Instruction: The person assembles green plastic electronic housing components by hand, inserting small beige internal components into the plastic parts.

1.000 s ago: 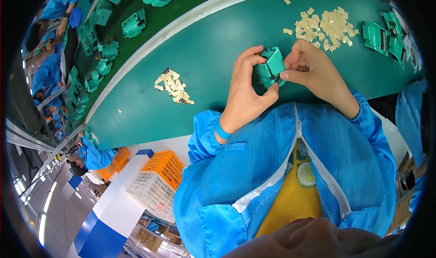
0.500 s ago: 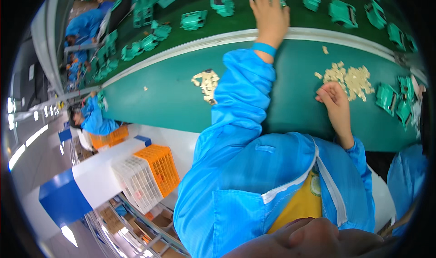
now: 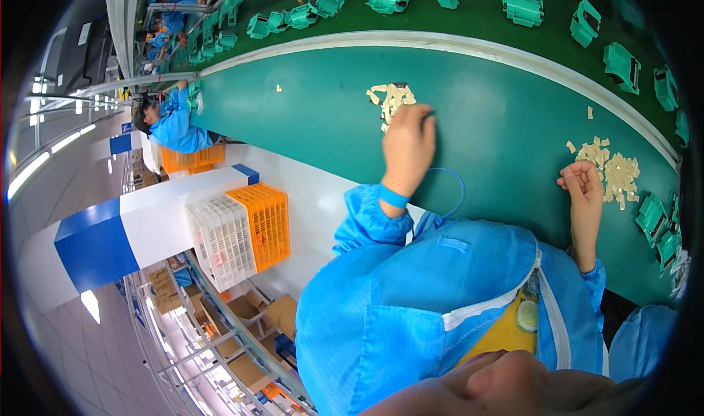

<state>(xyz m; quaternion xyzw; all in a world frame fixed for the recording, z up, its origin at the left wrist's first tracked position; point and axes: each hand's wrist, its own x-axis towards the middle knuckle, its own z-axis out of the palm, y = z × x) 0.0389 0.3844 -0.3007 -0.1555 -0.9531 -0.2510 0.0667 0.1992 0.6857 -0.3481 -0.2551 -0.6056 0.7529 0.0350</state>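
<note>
My left hand (image 3: 408,146), with a blue wrist strap (image 3: 394,196), hovers over the near edge of a small pile of cream pieces (image 3: 396,96), some dark ones among them. Its fingers are half curled with the thumb apart, and nothing shows in them. Farther right, my right hand (image 3: 584,189) has thumb and forefinger pinched together beside a larger heap of cream pieces (image 3: 620,174). Whatever sits in that pinch is too small to make out. Both piles lie on the green work surface (image 3: 491,115).
Green plastic housings (image 3: 522,7) line the dark green belt beyond a pale rail (image 3: 440,42). More housings (image 3: 651,218) lie at the right edge. White (image 3: 220,240) and orange (image 3: 269,225) crates stand at left. A co-worker in blue (image 3: 176,123) sits farther off.
My left hand has come back from a housing on the belt to the left pile, its fingers now curled. My right hand stays pinched by the right heap. The whole view has shifted.
</note>
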